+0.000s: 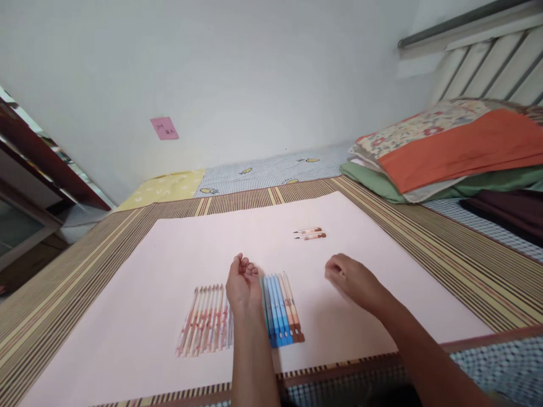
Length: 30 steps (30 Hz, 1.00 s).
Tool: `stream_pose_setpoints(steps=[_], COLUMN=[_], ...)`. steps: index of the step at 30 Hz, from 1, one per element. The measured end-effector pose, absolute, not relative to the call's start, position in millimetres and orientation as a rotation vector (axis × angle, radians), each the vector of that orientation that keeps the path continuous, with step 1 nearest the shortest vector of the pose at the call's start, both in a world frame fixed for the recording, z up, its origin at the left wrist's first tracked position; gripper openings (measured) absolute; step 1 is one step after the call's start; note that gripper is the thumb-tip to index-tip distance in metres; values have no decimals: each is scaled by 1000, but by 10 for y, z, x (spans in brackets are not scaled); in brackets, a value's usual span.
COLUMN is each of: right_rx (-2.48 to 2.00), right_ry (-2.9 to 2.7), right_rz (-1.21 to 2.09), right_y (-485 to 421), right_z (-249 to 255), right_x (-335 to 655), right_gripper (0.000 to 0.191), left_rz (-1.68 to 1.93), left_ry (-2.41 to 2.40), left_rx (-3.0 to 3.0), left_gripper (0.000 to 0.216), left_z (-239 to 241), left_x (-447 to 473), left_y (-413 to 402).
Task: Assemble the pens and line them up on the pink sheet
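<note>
My left hand (242, 282) rests over a row of pens on a pale pink sheet (360, 226), its fingers curled inward with nothing showing in them. Left of it lie several pink-and-white pens (204, 320) side by side. To its right lie several blue pens (276, 310) and two brown ones (292, 308). My right hand (352, 281) hovers just above the sheet to the right of the pens, fingers loosely bent, and holds nothing I can see. Two brown pens (310, 233) lie apart farther back on the sheet.
The sheet lies on a striped woven mat (466, 254) on a bed. Folded orange, floral and green bedding (449, 150) is stacked at the right. A pink note (164, 128) sticks on the white wall. Dark wooden furniture (38, 164) stands at the left.
</note>
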State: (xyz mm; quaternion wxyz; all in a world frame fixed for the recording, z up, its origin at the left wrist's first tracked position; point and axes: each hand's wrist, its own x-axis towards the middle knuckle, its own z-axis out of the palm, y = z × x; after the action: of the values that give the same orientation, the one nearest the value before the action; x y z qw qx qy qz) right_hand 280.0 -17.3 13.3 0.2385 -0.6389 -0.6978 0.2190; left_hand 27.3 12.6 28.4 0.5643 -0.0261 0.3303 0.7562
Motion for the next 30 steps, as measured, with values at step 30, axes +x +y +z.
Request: stream_pose_setpoints(steps=[30], right_rx=[-1827], right_ry=[-1960], right_rz=[306], right_y=[866], right_z=[-252], right_x=[2983], right_gripper=[23], left_rz=[1628], left_ry=[766], left_rx=[-44], left_gripper=[13], left_z=[246], left_x=[450], left_y=[174])
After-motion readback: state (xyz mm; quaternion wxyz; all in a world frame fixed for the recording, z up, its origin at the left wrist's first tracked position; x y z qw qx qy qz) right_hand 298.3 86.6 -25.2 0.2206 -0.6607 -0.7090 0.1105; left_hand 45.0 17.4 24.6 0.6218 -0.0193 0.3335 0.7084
